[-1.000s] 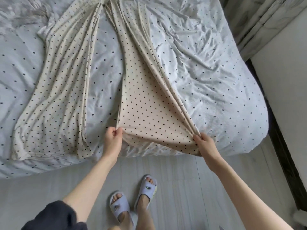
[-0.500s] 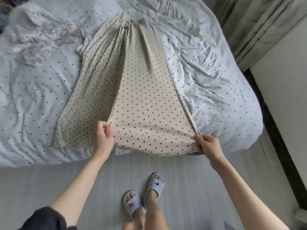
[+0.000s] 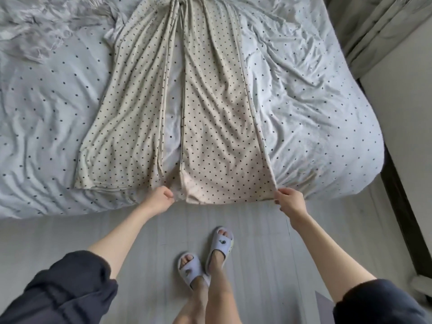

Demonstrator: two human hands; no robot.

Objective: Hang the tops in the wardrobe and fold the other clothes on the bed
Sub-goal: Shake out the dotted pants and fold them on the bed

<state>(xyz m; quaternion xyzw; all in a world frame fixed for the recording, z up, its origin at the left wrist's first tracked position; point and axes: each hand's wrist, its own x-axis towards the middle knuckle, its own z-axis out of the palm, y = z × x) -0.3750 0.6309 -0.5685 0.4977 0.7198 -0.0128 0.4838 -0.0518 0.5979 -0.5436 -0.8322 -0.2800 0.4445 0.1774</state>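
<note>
Both the left hand (image 3: 159, 199) and right hand (image 3: 289, 200) pinch the hem of the dotted trousers (image 3: 219, 118) at frame centre on the bed (image 3: 315, 118); uneven tugging could drag them off the edge

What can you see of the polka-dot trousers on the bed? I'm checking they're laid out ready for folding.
The polka-dot trousers are cream with small dark dots, in a soft, thin, wrinkled fabric. They lie flat on the bed, two wide legs running toward the person, waist bunched at the far end. A strip of sheet shows between the legs. The left hand and right hand pinch the two hem corners of the right-side leg at the bed's edge; the other leg lies untouched.
</note>
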